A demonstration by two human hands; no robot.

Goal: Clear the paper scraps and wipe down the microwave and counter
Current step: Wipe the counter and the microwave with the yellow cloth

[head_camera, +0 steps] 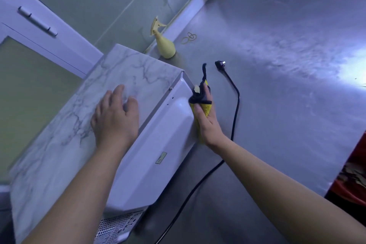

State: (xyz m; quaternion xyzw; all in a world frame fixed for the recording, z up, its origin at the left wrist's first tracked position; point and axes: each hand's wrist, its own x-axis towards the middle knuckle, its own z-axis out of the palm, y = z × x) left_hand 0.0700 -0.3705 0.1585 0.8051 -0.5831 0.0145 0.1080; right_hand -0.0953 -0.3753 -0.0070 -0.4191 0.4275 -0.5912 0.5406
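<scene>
Head view, and the left hand (114,117) lies flat on the marbled top of the microwave (162,144), fingers straight and spread, holding nothing, only steadying. The right hand (208,123) pinches a yellow and black cloth (206,110) between its fingers and presses it to the white panel, right at the corner.

Now the risks. A black cord (235,109) trails over the counter (277,65) just outside the right fingers, and its plug (219,64) lies loose beyond the fingertips. A wide sweep could snag it. The cloth's loose black tail pokes up past the fingertips and might catch on the panel's raised lip. Farther beyond the fingertips, by the wall, stands a spray bottle (165,45), and a long stroke could tip it. If the left palm eases off, the microwave may skid on that smooth counter.
</scene>
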